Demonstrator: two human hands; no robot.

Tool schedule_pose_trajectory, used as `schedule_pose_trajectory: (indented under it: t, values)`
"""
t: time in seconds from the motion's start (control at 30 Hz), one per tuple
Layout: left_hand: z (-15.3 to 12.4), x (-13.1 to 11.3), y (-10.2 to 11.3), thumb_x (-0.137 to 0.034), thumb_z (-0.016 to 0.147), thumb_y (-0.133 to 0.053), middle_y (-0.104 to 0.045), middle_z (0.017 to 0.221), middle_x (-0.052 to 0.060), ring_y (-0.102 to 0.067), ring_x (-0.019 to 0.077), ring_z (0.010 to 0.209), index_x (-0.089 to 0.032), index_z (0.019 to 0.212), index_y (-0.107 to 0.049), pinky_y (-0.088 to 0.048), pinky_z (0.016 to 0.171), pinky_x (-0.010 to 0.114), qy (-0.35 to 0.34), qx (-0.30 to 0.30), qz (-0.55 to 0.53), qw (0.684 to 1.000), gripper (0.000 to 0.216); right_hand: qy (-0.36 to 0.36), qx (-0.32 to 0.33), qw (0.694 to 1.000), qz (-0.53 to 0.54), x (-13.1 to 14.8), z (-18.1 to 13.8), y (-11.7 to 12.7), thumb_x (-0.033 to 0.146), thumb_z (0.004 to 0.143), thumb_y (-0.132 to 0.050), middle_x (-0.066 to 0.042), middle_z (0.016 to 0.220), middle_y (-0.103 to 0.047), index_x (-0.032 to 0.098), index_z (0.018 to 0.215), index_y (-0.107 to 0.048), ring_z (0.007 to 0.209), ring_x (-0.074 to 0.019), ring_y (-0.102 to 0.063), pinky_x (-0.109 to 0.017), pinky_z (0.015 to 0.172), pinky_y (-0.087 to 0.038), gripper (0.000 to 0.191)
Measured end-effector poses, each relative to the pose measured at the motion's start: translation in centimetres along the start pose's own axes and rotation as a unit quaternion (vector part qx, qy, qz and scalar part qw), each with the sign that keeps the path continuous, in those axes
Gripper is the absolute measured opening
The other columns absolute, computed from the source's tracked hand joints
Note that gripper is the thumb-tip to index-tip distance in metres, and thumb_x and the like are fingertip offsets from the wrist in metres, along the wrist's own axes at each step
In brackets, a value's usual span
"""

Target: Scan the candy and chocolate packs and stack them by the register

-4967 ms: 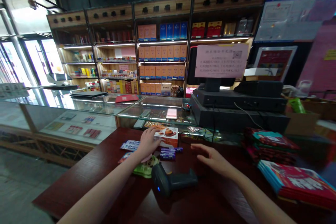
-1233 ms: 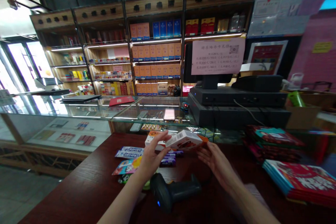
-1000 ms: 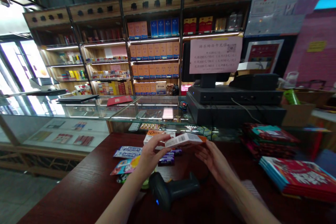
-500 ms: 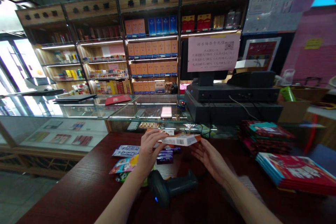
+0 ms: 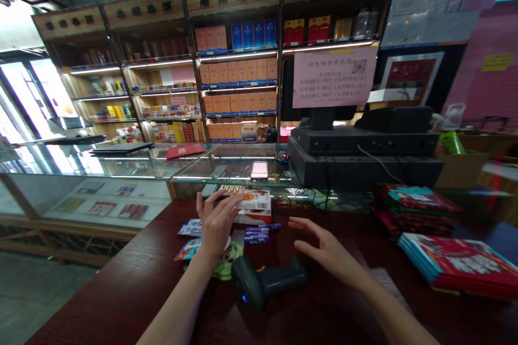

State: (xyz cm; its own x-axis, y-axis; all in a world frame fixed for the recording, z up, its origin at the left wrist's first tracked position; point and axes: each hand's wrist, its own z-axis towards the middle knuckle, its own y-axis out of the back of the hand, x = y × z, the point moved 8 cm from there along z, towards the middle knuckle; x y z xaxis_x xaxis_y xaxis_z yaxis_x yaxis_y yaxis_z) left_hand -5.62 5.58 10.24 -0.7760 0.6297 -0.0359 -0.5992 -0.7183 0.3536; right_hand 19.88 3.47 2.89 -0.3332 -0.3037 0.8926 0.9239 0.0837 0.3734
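My left hand (image 5: 216,221) is raised over the counter with its fingers apart, beside the left end of an orange-and-white box (image 5: 259,206). Whether a fingertip touches that box I cannot tell. To the right, my right hand (image 5: 324,248) is open above the counter and holds nothing. Between the hands lie several purple wrapped sticks (image 5: 257,234). Blue-and-white packets (image 5: 190,227), a colourful packet (image 5: 187,249) and a green packet (image 5: 229,261) lie around my left wrist, partly hidden by it. Nearest me is a dark barcode scanner (image 5: 263,280) with a blue light.
Red-and-blue packages (image 5: 461,261) are stacked on the right, with dark red packs (image 5: 413,205) behind. A glass display case (image 5: 234,164) runs along the back. On it stands a till (image 5: 364,145) with a pink notice (image 5: 332,80). Stocked shelves (image 5: 238,75) line the wall.
The orange-and-white box, held up between both hands earlier, is now down at the back of the counter. My right hand has come away from it, and the left has opened.
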Motion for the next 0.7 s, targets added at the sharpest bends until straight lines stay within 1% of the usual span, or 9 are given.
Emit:
schedule_pose_trajectory:
  t: [0.07,0.17,0.2,0.27,0.37,0.47,0.53,0.6,0.7]
  values:
    - [-0.2,0.3,-0.3,-0.026,0.093,-0.06,-0.076,0.107,-0.003,-0.056,0.023,0.118,-0.031,0.115,-0.068,-0.004,0.121,0.054,0.0,0.01,0.013,1.0,0.023,0.019,0.065,0.995,-0.078,1.1,-0.9,-1.2,0.035,0.08,-0.071,-0.008,0.135,-0.062,0.027,0.134,-0.057,0.127,-0.0268,-0.055,-0.045,0.111,-0.037,0.056]
    - [-0.5,0.5,-0.6,-0.028,0.093,-0.061,-0.076,0.107,-0.003,-0.056,0.024,0.118,-0.031,0.114,-0.068,-0.005,0.121,0.054,-0.001,0.018,0.024,1.0,0.023,0.028,0.145,0.972,-0.18,2.0,-2.2,-3.3,0.033,0.069,-0.081,-0.005,0.134,-0.06,0.03,0.135,-0.055,0.123,-0.0272,-0.054,-0.042,0.107,-0.04,0.071]
    - [-0.6,0.6,-0.7,-0.029,0.093,-0.061,-0.076,0.107,-0.003,-0.057,0.0242,0.118,-0.031,0.114,-0.068,-0.005,0.121,0.054,-0.001,0.02,0.026,0.999,0.023,0.029,0.156,0.965,-0.207,2.2,-2.5,-3.9,0.033,0.066,-0.083,-0.005,0.131,-0.061,0.03,0.135,-0.055,0.119,-0.027,-0.055,-0.041,0.105,-0.04,0.074]
    - [-0.6,0.6,-0.7,-0.028,0.092,-0.062,-0.076,0.107,-0.003,-0.057,0.0244,0.118,-0.031,0.115,-0.067,-0.005,0.121,0.055,0.0,0.022,0.029,0.999,0.023,0.041,0.176,0.953,-0.244,2.5,-2.8,-5.3,0.031,0.067,-0.083,-0.005,0.127,-0.063,0.03,0.138,-0.052,0.116,-0.026,-0.056,-0.041,0.105,-0.039,0.078]
    - [-0.5,0.5,-0.6,-0.027,0.091,-0.064,-0.076,0.109,-0.003,-0.056,0.0245,0.118,-0.032,0.116,-0.067,-0.005,0.121,0.055,0.003,0.028,0.033,0.999,0.025,0.066,0.189,0.939,-0.28,2.8,-2.8,-7.3,0.033,0.07,-0.082,-0.006,0.129,-0.062,0.03,0.145,-0.044,0.116,-0.0269,-0.055,-0.042,0.105,-0.036,0.084]
    - [-0.5,0.6,-0.6,-0.026,0.091,-0.064,-0.076,0.109,-0.004,-0.056,0.0239,0.119,-0.033,0.116,-0.066,-0.006,0.121,0.055,0.009,0.031,0.029,0.999,0.026,0.096,0.192,0.928,-0.304,3.0,-2.7,-8.7,0.033,0.077,-0.076,-0.008,0.13,-0.062,0.027,0.148,-0.04,0.115,-0.0267,-0.055,-0.042,0.104,-0.036,0.079]
    - [-0.5,0.7,-0.7,-0.027,0.092,-0.063,-0.076,0.108,-0.003,-0.056,0.0236,0.119,-0.033,0.115,-0.067,-0.005,0.121,0.054,0.015,0.033,0.028,0.999,0.024,0.115,0.201,0.923,-0.306,3.0,-2.8,-9.2,0.031,0.081,-0.073,-0.007,0.131,-0.062,0.027,0.149,-0.039,0.114,-0.0256,-0.055,-0.041,0.103,-0.036,0.076]
    - [-0.6,0.9,-0.8,-0.028,0.092,-0.063,-0.076,0.108,-0.002,-0.056,0.0235,0.119,-0.032,0.114,-0.068,-0.004,0.122,0.054,0.02,0.034,0.031,0.999,0.024,0.125,0.204,0.922,-0.305,3.1,-2.8,-9.2,0.03,0.083,-0.07,-0.006,0.131,-0.062,0.027,0.149,-0.038,0.114,-0.0247,-0.056,-0.04,0.102,-0.037,0.073]
    - [-0.7,1.1,-0.9,-0.028,0.092,-0.063,-0.076,0.108,-0.002,-0.056,0.0236,0.119,-0.032,0.115,-0.067,-0.004,0.122,0.055,0.025,0.04,0.036,0.998,0.024,0.123,0.174,0.93,-0.3,3.3,-2.6,-7.9,0.03,0.087,-0.066,-0.007,0.131,-0.063,0.029,0.149,-0.038,0.115,-0.0246,-0.057,-0.041,0.104,-0.037,0.068]
